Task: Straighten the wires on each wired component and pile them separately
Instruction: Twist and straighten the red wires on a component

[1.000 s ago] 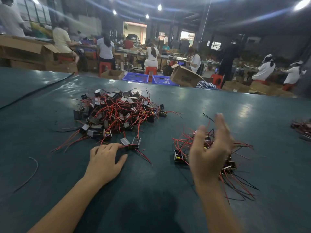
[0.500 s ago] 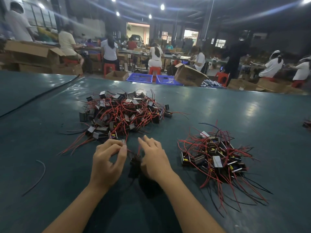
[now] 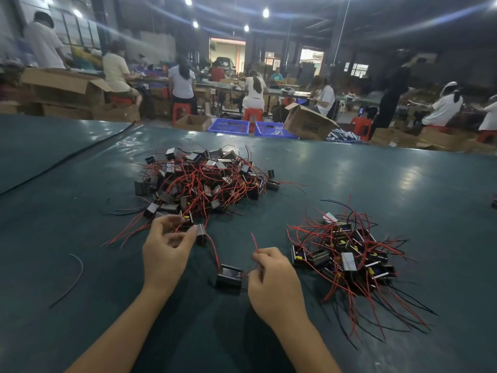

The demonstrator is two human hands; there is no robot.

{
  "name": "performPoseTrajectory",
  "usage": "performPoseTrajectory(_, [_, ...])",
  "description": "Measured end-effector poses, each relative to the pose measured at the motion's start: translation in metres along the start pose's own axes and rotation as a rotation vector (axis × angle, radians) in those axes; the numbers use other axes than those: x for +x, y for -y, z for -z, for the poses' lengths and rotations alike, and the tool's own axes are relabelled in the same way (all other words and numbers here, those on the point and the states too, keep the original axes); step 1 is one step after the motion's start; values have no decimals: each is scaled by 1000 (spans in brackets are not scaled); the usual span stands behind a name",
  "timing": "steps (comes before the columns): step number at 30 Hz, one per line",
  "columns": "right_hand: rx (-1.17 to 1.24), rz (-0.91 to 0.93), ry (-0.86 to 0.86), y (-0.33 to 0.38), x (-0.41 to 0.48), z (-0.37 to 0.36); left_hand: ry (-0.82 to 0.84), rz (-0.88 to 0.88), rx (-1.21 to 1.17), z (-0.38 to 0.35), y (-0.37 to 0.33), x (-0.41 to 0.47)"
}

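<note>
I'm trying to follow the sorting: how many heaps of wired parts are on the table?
2 plainly: the big tangled heap ahead of the left hand, and a smaller heap right of the right hand. A sliver at the right edge may be a third.

head cam, wide | fwd+down | table (image 3: pixel 349 170) near, hands (image 3: pixel 165 254) (image 3: pixel 274 284) nearest | edges prob. warped

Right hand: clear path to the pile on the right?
Probably yes. Only bare table lies between the right hand and the right pile. It is pinching a red wire, though, so the component would likely trail along.
</note>
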State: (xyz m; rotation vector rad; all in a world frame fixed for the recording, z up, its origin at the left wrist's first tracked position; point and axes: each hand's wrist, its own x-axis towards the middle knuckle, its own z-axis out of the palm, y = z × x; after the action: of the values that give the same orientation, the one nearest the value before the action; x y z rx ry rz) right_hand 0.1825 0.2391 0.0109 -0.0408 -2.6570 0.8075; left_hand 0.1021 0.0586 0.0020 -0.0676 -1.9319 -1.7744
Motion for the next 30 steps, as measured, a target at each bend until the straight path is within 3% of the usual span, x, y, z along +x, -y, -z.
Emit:
performPoseTrajectory(4, [215, -2, -151, 3, -7, 1, 88, -139, 177, -2, 2, -6])
performPoseTrajectory(10, [384, 11, -267, 0, 1, -3, 400, -73, 568, -5, 13, 0])
performPoseTrajectory(15, [625, -130, -216, 0, 3, -2, 338, 21, 661, -11, 10, 10])
performPoseTrajectory(20, [552, -109, -144, 0, 7, -8, 376, -14, 813, -19, 12, 15])
performPoseTrajectory(25, [557, -65, -219, -1, 10, -12, 323, -40, 596, -12, 13, 15])
performPoseTrajectory(30, [566, -54, -318, -3, 14, -13, 351, 8, 706, -17, 14, 18])
